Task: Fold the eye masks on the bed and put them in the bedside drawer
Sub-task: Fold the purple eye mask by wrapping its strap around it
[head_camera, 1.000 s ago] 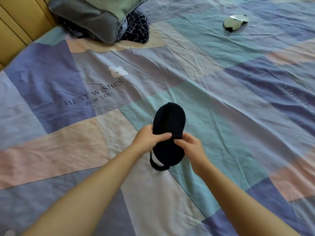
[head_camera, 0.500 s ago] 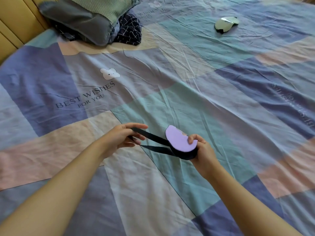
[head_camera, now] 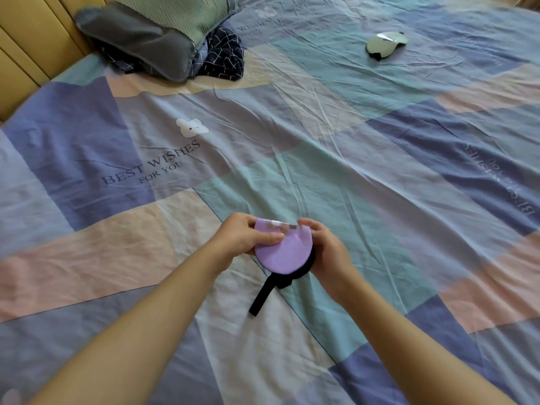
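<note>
Both the left hand (head_camera: pixel 244 236) and right hand (head_camera: pixel 327 252) now clasp the folded eye mask (head_camera: pixel 282 252), soft purple half-disc; its black strap (head_camera: pixel 261 296), stretched taut before, dangles below.

Soft, even daylight, faint shadows, slight motion blur, wide-angle bending at edges.

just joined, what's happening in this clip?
A person is folding an eye mask over a patchwork bed sheet. The left hand and right hand both pinch the mask, folded in half with its purple side out; its black strap dangles below. A second, pale eye mask lies untouched far up the bed. No drawer is in view.
</note>
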`<state>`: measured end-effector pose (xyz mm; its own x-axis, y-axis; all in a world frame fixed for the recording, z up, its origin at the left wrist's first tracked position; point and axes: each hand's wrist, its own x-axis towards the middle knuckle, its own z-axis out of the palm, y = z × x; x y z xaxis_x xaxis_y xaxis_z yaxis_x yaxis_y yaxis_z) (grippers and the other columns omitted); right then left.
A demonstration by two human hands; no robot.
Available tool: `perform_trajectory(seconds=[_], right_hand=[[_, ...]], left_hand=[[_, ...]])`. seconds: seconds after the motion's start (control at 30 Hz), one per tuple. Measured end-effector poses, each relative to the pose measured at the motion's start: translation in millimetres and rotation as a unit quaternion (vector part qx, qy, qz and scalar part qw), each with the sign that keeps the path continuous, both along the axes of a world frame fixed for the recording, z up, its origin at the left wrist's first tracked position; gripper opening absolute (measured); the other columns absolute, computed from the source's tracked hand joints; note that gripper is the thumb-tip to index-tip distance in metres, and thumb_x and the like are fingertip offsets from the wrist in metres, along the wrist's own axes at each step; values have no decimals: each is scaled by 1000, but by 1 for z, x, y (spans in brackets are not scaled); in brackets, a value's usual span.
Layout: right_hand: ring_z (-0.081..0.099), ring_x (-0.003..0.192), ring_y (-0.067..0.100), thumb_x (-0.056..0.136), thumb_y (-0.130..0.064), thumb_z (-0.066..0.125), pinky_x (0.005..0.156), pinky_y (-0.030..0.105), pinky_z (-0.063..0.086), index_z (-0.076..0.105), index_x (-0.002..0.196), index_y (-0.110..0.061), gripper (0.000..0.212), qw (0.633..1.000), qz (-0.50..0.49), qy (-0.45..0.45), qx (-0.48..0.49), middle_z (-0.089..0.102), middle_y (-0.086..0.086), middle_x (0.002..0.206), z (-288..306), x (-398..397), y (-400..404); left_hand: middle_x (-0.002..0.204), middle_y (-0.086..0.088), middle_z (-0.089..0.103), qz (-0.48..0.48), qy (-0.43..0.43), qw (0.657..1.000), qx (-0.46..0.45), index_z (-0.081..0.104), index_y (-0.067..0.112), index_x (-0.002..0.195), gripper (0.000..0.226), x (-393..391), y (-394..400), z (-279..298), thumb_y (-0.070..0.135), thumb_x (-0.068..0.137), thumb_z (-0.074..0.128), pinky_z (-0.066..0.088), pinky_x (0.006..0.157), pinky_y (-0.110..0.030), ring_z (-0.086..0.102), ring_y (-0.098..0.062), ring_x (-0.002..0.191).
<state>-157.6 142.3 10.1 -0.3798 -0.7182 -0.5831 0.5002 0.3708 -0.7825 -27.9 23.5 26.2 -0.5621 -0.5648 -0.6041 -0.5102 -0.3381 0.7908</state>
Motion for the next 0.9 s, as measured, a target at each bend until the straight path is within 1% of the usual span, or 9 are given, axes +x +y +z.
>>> perform_trajectory(seconds=[0.1,0.2,0.27,0.33,0.43,0.5,0.6,0.73,0.9], right_hand=[[66,71,19,94,-38,52,62,31,51,68,106,-19,28,1000,3,20,6,70,5,88,-3,1,1],[68,71,10,95,-12,53,60,27,55,68,100,-23,19,990,58,129,-19,71,2,88,1,9,2],[63,73,11,96,-9,50,63,27,51,68,98,-23,24,979,84,186,-28,70,3,88,3,13,0],[59,73,11,97,-12,50,64,25,46,70,97,-21,22,972,100,211,-29,69,2,86,6,18,-2],[55,70,17,95,-22,55,58,25,43,68,98,-7,21,987,72,145,-23,63,5,79,7,20,0],[47,69,25,96,-23,55,55,32,37,62,97,5,30,986,77,146,-17,54,12,77,5,21,2],[47,70,23,97,-25,52,60,34,37,64,88,5,33,985,79,153,-14,55,12,76,9,26,1],[53,43,21,93,-32,57,48,27,39,61,72,1,39,987,103,125,3,58,9,53,12,27,7],[48,42,9,77,-27,76,47,19,38,68,67,1,31,974,100,198,52,55,1,47,8,20,19]], left_hand=[[88,-9,72,97,5,995,-22,67,8,85,22,3,4,-6,16,71,82,59,61,-29,68,-19,76],[85,1,70,29,-62,986,-154,65,18,89,33,9,7,-7,34,66,84,54,69,-32,65,-13,76],[88,7,68,-29,-76,971,-227,68,28,94,30,11,8,-4,37,69,80,50,73,-30,63,-9,79],[80,6,69,-41,-57,967,-243,70,26,85,14,12,10,-3,34,75,75,48,70,-31,62,-12,74],[73,-4,69,8,-43,972,-230,68,13,77,22,14,12,-8,35,82,69,44,62,-31,60,-16,67],[77,-7,69,40,-4,990,-135,68,9,83,26,17,13,-7,34,84,68,45,62,-28,61,-16,69],[81,-1,71,4,37,999,15,70,8,91,24,26,17,-7,29,81,72,48,61,-18,65,-11,71],[79,-10,61,86,24,996,-32,66,-2,88,34,37,9,-18,30,79,74,43,64,-29,57,-19,72],[66,-4,31,150,-44,976,-148,39,13,67,42,51,-4,-24,36,82,71,21,59,-33,31,-19,62]])
